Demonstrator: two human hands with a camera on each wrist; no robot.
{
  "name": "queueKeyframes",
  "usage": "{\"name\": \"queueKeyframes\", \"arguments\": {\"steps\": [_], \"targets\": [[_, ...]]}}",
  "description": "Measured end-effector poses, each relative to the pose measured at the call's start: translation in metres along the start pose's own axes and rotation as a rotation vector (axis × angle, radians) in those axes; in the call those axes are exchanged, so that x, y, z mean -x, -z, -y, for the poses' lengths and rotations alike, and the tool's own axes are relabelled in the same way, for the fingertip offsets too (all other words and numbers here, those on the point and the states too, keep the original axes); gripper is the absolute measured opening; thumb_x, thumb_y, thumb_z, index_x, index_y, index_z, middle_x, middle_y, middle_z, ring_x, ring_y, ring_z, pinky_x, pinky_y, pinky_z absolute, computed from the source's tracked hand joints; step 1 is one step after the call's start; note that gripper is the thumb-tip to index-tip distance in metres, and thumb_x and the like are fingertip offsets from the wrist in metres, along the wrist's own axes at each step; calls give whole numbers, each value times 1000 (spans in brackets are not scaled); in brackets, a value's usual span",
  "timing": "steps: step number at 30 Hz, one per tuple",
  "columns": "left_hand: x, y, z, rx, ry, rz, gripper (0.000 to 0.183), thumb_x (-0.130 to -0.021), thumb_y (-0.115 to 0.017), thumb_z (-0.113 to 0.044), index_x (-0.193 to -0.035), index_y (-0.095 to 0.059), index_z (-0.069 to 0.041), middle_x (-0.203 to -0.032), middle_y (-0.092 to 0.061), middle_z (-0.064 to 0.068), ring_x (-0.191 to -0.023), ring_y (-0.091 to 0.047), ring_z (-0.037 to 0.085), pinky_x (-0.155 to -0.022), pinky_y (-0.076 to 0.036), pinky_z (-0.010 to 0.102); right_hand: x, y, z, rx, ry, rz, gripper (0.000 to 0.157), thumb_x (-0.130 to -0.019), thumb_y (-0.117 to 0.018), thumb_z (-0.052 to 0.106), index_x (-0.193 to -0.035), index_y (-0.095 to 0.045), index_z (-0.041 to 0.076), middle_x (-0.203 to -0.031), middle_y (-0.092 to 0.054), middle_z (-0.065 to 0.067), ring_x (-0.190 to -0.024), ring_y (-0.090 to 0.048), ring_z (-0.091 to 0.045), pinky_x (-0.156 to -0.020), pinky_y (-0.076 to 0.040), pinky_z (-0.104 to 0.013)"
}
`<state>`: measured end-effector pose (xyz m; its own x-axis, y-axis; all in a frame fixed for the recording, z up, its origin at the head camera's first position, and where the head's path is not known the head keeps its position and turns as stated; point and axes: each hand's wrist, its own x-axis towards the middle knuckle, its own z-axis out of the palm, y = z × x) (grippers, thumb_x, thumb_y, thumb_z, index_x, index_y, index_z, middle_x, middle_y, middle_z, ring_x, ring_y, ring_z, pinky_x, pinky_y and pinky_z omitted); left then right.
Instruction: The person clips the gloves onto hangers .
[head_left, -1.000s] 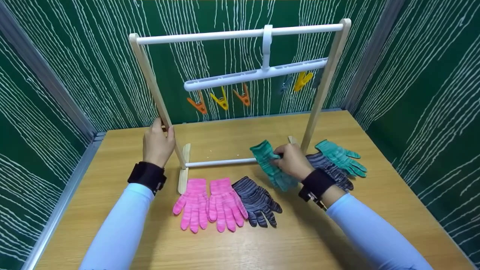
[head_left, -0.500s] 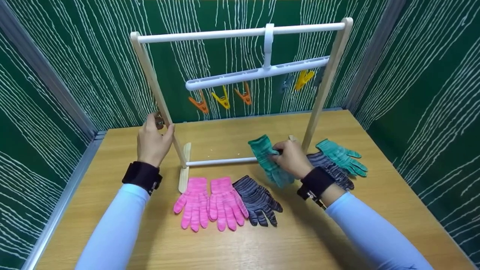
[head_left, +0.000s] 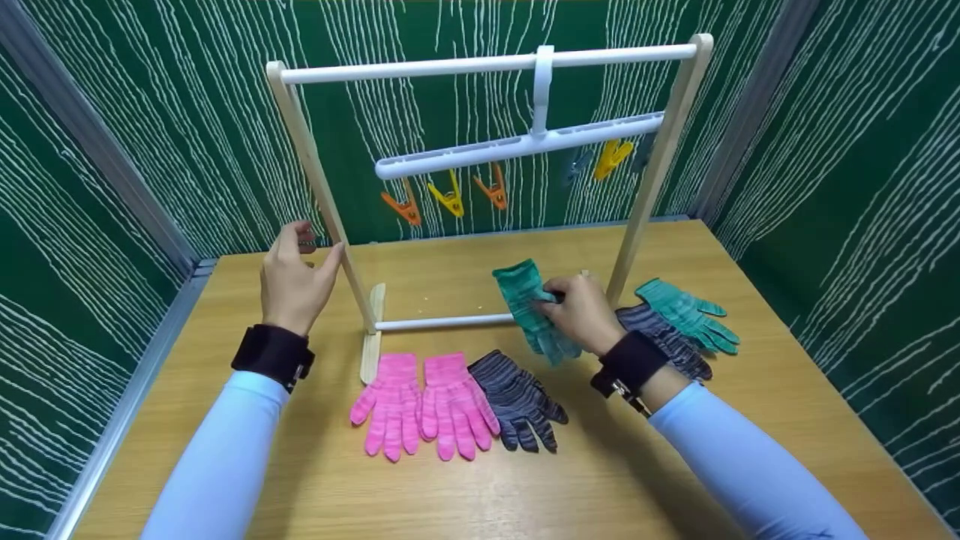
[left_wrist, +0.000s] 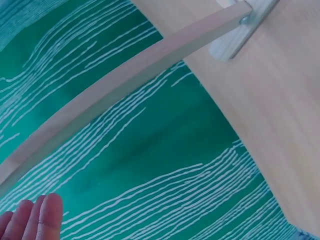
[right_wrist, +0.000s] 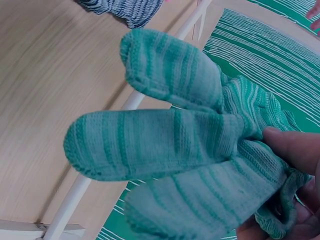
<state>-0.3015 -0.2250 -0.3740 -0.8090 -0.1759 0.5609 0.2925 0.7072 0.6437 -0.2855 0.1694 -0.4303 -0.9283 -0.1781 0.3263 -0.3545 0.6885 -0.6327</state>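
My right hand (head_left: 585,311) pinches a green striped knit glove (head_left: 525,300) near its middle, holding it up over the rack's lower bar. In the right wrist view the glove's fingers (right_wrist: 145,142) hang toward the camera, with my thumb pressed on the fabric. My left hand (head_left: 292,281) is spread beside the rack's left wooden post (head_left: 319,180); its thumb tip is right at the post. The left wrist view shows its straight fingers (left_wrist: 48,220) below the post (left_wrist: 120,75). A white hanger (head_left: 465,156) with orange, yellow and grey-blue clothespins hangs from the top bar.
Two pink gloves (head_left: 391,401) and a dark grey glove (head_left: 517,397) lie flat in front of the rack. Another dark grey glove (head_left: 664,341) and a second green glove (head_left: 686,313) lie at the right. Green walls with white streaks enclose the wooden table (head_left: 495,495).
My left hand has loosened from the post and drawn left, its fingers opening. The right hand has lifted the green glove slightly.
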Motion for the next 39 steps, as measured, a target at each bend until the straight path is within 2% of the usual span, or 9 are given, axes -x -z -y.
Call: {"name": "queueKeyframes", "arguments": {"steps": [9, 21, 27, 32, 35, 39], "targets": [[2, 6, -9, 22, -92, -77, 43, -101, -78, -19, -133, -64, 7, -117, -71, 25, -105, -72, 39, -90, -62, 50, -2, 1, 10, -28, -1, -8, 10, -97, -81, 4, -102, -82, -4, -100, -82, -19, -90, -80, -31, -79, -67, -51], [3, 8, -25, 62, -165, -77, 38, -101, -75, -16, -131, -64, 6, -115, -73, 25, -103, -74, 41, -93, -62, 54, -6, 2, 23, -23, 25, -18, 13, -97, -81, 5, -106, -82, -4, -103, -82, -20, -91, -81, -33, -80, -67, -51], [1, 6, -31, 102, -248, -43, 36, -100, -75, -13, -129, -66, 7, -112, -74, 23, -99, -73, 35, -91, -62, 50, -8, 1, 28, 16, 58, -50, 14, -96, -84, 10, -103, -83, -2, -101, -83, -17, -88, -82, -32, -76, -67, -49], [-2, 3, -38, 142, -314, 0, 37, -100, -76, -12, -130, -66, 7, -115, -74, 22, -101, -72, 33, -90, -60, 42, -8, -1, 31, 35, 93, -83, 12, -94, -85, 7, -100, -83, -3, -98, -83, -18, -86, -82, -33, -74, -67, -50], [-4, 2, -41, 163, -324, 23, 39, -100, -76, -13, -132, -66, 6, -118, -75, 22, -105, -73, 34, -90, -58, 37, -9, -2, 33, 16, 102, -85, 12, -93, -84, 5, -100, -83, -4, -99, -83, -20, -87, -82, -34, -76, -67, -51], [-6, -1, -45, 201, -302, 59, 40, -100, -76, -15, -134, -66, 5, -121, -76, 21, -108, -73, 36, -89, -57, 39, -10, -2, 36, 0, 95, -78, 11, -95, -83, 4, -101, -82, -6, -100, -82, -20, -88, -81, -34, -78, -67, -52]]}}
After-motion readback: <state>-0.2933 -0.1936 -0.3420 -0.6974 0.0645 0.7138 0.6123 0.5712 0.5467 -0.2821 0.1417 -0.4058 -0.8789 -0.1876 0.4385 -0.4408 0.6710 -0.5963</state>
